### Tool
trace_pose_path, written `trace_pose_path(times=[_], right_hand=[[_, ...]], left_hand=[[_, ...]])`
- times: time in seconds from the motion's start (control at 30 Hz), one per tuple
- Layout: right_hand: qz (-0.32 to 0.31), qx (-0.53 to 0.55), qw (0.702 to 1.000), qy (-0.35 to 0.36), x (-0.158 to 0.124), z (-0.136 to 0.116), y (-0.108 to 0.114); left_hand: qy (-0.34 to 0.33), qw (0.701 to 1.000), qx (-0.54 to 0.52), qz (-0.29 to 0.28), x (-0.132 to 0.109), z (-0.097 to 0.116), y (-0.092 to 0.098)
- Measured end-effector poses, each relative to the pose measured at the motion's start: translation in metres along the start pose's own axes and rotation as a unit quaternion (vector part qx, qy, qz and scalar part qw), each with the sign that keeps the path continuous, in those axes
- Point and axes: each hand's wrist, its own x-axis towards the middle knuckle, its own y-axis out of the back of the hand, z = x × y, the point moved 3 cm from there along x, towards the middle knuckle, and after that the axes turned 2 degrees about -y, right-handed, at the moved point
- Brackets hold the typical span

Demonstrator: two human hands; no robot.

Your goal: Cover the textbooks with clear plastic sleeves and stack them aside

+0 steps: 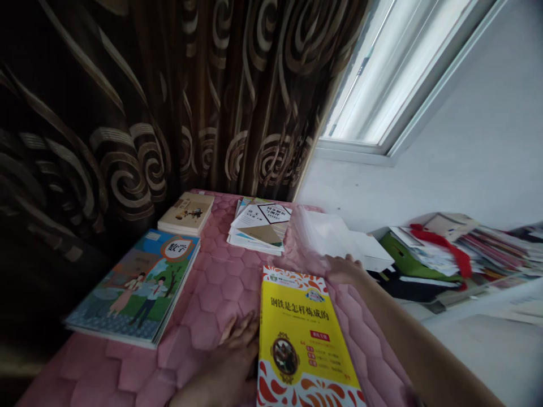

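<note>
A yellow book [303,333] with red and white borders lies face up on the pink quilted surface in front of me. My left hand [231,362] rests flat beside its left edge, fingers stretched out; the nearest fingers meet the book's side. Beyond the book's upper right corner is my right hand [344,270], its fingers bent at the edge of a blurred, clear plastic sheet [302,240]. The fingers look closed on that sheet, though the grip is partly hidden. White sheets [328,229] lie just behind this hand.
On the left lie a stack of blue and green textbooks [139,288] and a small beige book [186,212]. White workbooks [261,223] sit at the back. A dark patterned curtain [212,102] hangs behind. Papers and a green item [409,257] fill a shelf [449,308] at right.
</note>
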Motion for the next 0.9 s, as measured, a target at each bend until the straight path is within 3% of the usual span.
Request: trace_pose_path(times=[0.1,0.23,0.33,0.43,0.53,0.73,0.9], right_hand=[[-0.024,0.021,0.999,-0.024,0.009,-0.005,0.019],[0.038,0.068,0.995,-0.058,0.022,-0.039,0.038],[0.076,0.09,0.989,-0.088,0.03,-0.072,0.033],[0.081,0.094,0.988,-0.091,0.034,-0.086,0.023],[0.077,0.085,0.992,-0.059,0.039,-0.074,0.022],[0.066,0.044,0.997,-0.02,0.032,-0.027,0.033],[0.057,0.032,0.998,0.013,0.001,-0.031,0.021]], left_hand=[[-0.003,1.0,-0.007,-0.004,0.0,0.002,0.002],[0.001,1.0,-0.017,-0.003,-0.001,0.005,0.005],[0.002,1.0,-0.028,-0.004,-0.001,0.007,0.008],[0.004,0.999,-0.03,-0.014,-0.001,0.007,0.009],[0.005,1.0,-0.025,-0.012,-0.001,0.004,0.007],[-0.006,1.0,-0.023,0.004,-0.002,0.002,0.003],[0.003,1.0,-0.012,-0.004,-0.001,0.001,0.003]])
